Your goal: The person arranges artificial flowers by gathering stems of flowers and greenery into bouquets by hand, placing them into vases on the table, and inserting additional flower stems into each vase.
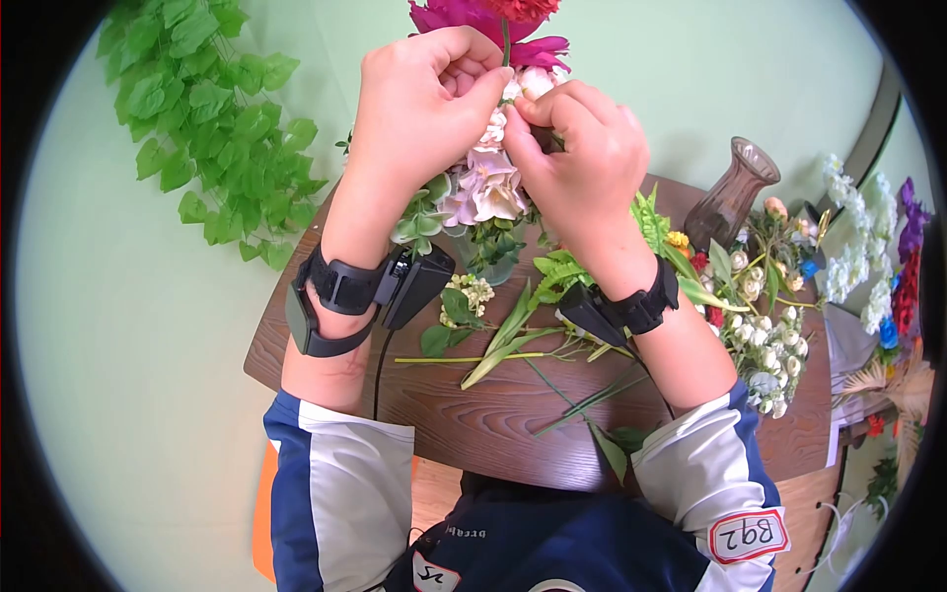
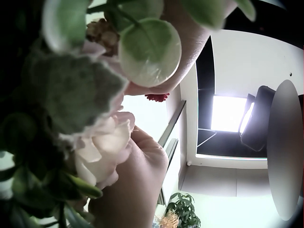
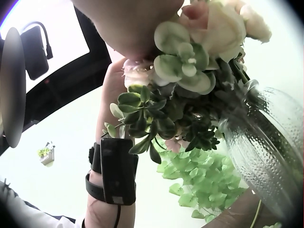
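Table [image 1: 424,400]: a dark, wood-grained top is seen, curved along the near edge.
Clear glass vase [image 3: 266,142]: stood on the top, filled with flowers [image 1: 488,187].
Brown-tinted vase [image 1: 730,192]: placed toward the right rear.
White-bud bunch [image 1: 769,345]: heaped near the right edge.
Loose stems [image 1: 587,395]: scattered across the front, some crossed.
Cream sprig [image 1: 473,294]: laid just beside the clear vase.

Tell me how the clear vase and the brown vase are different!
The clear vase has no colour, while the brown vase is tinted. The clear vase holds a bunch of flowers; none stick out of the brown vase. In the head view, the clear vase is near the middle, the brown vase over to the right. Both are see-through.
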A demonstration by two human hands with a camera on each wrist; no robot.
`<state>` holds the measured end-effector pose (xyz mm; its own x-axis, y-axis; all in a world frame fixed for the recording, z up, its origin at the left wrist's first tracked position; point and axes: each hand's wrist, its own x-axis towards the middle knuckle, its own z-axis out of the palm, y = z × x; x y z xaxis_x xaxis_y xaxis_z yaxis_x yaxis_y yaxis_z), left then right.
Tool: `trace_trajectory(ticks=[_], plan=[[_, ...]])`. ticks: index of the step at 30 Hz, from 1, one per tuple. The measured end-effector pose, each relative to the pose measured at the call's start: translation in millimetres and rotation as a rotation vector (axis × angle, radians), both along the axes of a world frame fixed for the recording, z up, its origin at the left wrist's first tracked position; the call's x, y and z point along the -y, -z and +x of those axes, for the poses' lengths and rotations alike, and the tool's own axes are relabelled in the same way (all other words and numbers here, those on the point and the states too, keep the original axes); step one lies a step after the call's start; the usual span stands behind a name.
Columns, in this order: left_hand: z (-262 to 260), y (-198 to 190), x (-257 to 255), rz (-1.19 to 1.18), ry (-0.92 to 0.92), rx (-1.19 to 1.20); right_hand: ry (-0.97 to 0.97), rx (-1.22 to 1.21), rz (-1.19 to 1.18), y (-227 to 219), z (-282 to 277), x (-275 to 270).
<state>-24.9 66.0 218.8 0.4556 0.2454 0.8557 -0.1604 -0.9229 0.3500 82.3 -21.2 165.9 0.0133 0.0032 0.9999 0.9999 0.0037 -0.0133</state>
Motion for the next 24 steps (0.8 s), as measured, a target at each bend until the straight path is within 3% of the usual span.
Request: trace_trajectory(ticks=[13, 16, 18, 24], plan=[[-11, -6, -3, 0.138, -0.030, -0.053, 0.015, 0.017, -0.052, -10, -8, 22], [-15, -7, -1, 0.122, -0.059, -0.061, -0.047, -0.002, -0.054, -13, -6, 30], [-15, -7, -1, 0.089, -0.037, 0.014, -0.191, -0.142, -0.075, -15, -2, 35], [-10, -10, -4, 0.155, 0.015, 0.037, -0.151, -0.042, 0.026, -20, 14, 38]])
